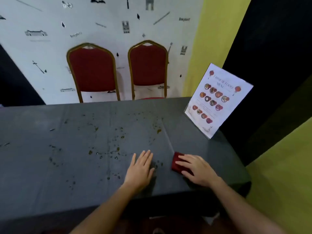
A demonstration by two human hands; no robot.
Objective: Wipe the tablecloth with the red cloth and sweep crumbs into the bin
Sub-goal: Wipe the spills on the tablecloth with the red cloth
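Nearest, the left hand [141, 168] lies flat, fingers spread and holding nothing, on the dark tablecloth [50, 174]. At its 3 o'clock, the right hand [196, 168] presses flat on the red cloth [176, 162]. Crumbs [108, 152] scatter toward 11 o'clock. Farther, at 1 o'clock, stands a menu [217, 100]; beyond the table, two red chairs [92, 70].

My picture is a bit dim and soft — the wall [101, 22] drawings look smeared. The table [50, 166] edge bends near the sides. Soft dark shadows sit under each hand — no bright glare anywhere.
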